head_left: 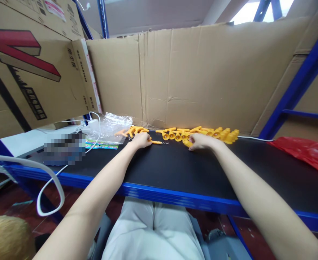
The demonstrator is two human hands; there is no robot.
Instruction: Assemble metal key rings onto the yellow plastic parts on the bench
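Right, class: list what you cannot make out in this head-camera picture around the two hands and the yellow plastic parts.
All head view.
Left hand: its back hides whether the fingers grip the orange screw piece.
Right hand: it covers whatever lies beneath.
Yellow parts: too small and overlapping to count.
Pixelated patch: blurred out.
Red bag: cut by the right edge.

On your table [175, 169], the row of corkscrews [202, 133] lies at the back, against the cardboard wall [202, 72]. 1 loose corkscrew [159, 142] lies before it, between your left hand [141, 140] and right hand [200, 141]. A plastic bag [112, 124] sits left of the row.
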